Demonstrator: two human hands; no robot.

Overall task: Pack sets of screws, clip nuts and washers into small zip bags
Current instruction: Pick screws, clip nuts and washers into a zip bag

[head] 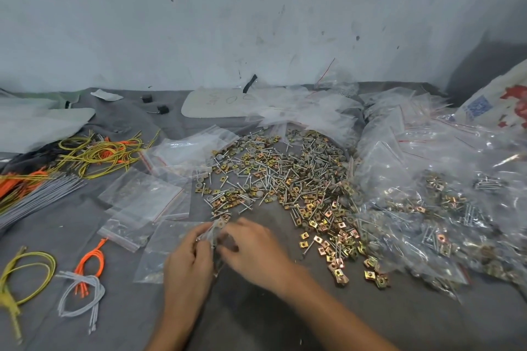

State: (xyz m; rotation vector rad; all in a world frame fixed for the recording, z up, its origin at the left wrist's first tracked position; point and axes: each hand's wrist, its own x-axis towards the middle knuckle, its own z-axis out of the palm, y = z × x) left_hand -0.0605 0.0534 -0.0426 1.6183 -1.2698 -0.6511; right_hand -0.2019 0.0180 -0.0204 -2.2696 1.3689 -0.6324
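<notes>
Both hands meet at the middle front of the grey table (256,322) over a small clear zip bag (214,232). My left hand (189,259) pinches the bag's left side and my right hand (251,248) grips its right side with curled fingers. What lies inside the bag is blurred. Just behind the hands spreads a loose heap of silver screws (288,177), brass-coloured clip nuts (330,225) and grey washers (302,137). Empty zip bags (142,202) lie to the left of the heap.
Filled bags (433,208) pile up at the right. Yellow and orange wire loops (99,154) and grey cable bundles (37,196) lie at the left; a small wire bundle (82,288) sits front left. A wall (256,23) closes the back.
</notes>
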